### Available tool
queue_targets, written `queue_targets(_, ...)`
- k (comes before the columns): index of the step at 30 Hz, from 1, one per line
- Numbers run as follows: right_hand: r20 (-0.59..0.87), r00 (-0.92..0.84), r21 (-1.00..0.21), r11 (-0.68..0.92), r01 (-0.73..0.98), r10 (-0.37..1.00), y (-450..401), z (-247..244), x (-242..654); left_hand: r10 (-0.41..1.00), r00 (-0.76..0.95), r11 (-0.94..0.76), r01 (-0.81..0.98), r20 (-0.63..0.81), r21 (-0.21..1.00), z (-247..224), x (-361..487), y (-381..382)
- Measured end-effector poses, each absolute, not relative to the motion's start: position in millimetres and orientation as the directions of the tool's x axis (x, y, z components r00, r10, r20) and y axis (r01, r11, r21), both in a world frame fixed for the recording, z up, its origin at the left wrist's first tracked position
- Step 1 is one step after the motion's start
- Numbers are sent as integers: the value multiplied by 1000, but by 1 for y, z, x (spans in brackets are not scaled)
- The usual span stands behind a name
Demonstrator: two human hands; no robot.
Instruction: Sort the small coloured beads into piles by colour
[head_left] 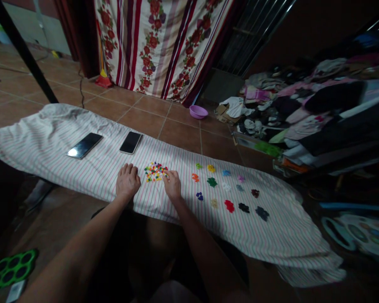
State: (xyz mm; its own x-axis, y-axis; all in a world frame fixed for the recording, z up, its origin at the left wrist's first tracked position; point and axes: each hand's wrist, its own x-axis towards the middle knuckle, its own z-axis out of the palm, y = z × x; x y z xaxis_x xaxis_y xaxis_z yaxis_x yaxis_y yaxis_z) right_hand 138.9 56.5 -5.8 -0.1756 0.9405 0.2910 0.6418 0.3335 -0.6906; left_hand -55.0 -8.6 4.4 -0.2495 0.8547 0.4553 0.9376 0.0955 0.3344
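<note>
A mixed heap of small coloured pieces (pixel 154 171) lies on the striped cloth (pixel 107 176). My right hand (pixel 172 184) is at the heap's right edge, thumb and forefinger pinched together; whatever is between them is too small to name. My left hand (pixel 128 181) rests on the cloth left of the heap, its fingers curled under and touching the cloth. To the right lie several single-colour piles, among them an orange pile (pixel 195 177), a dark green pile (pixel 212 182), a yellow pile (pixel 211 168), a red pile (pixel 229 205) and a black pile (pixel 244 208).
Two phones lie on the cloth at the left, one silver-edged (pixel 84 145) and one smaller (pixel 131 142). Beyond the cloth, a purple basin (pixel 198 112) stands on the tiled floor. Clothes (pixel 287 97) are heaped at the right. A green holder (pixel 11 269) is at the lower left.
</note>
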Motion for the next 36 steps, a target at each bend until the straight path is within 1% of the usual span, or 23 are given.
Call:
queue_targets(2,273,-153,-676,302,672,950,62,-7,139,852,-254,94,934,457,345,5,-55,-9)
queue_targets(4,273,-166,-659,309,686,948,64,-8,137,853,-255,96,934,456,344,6,-55,-9)
queue_targets(9,337,-287,-627,441,642,897,59,-10,139,865,-248,113,943,437,313,6,-54,-9)
queue_targets(12,374,-362,-635,520,570,854,54,-7,145,865,-251,124,946,434,300,5,-54,-9)
queue_targets(14,390,-381,-644,544,538,839,53,-4,147,864,-257,133,946,434,295,5,-54,-9)
queue_targets(16,383,-354,-649,521,555,853,54,0,146,863,-261,140,946,433,291,5,-54,-8)
queue_targets(20,309,-313,-632,440,638,898,58,7,131,861,-264,144,946,434,291,5,-53,-8)
queue_targets(28,180,-270,-535,324,780,946,60,11,110,868,-263,147,946,422,289,5,-54,-8)
queue_targets(36,118,-322,-517,335,788,939,66,20,112,862,-255,147,953,439,264,7,-53,-8)
